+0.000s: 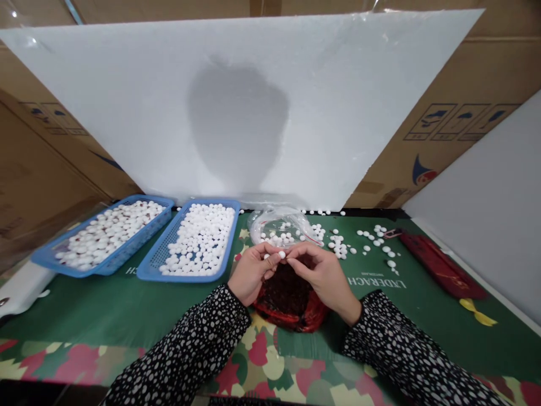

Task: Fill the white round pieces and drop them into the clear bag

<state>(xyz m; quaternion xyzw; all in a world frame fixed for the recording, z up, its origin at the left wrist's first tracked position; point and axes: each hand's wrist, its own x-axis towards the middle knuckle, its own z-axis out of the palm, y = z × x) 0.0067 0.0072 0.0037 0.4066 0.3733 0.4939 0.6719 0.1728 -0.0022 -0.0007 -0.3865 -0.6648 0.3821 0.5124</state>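
Between the thumb and index finger of my left hand (252,269) is a small white ball (282,255); a second white bit shows by the same fingertips. My right hand (320,270) pinches right beside that ball, but what its fingertips hold is too small to make out. Under both hands sits a red bag (313,322), its mouth spread around a dark red-brown, fibrous-looking mass (291,290). Just behind my fingers lies a clear plastic bag (276,217) with several white balls inside.
Two blue baskets of white balls stand at left, the nearer basket (146,269) and the farther-left basket (44,254). Loose white balls (338,246) dot the green mat (105,307). A dark red pouch (443,265) and a yellow bow (477,313) lie right. A white board (325,113) rises behind.
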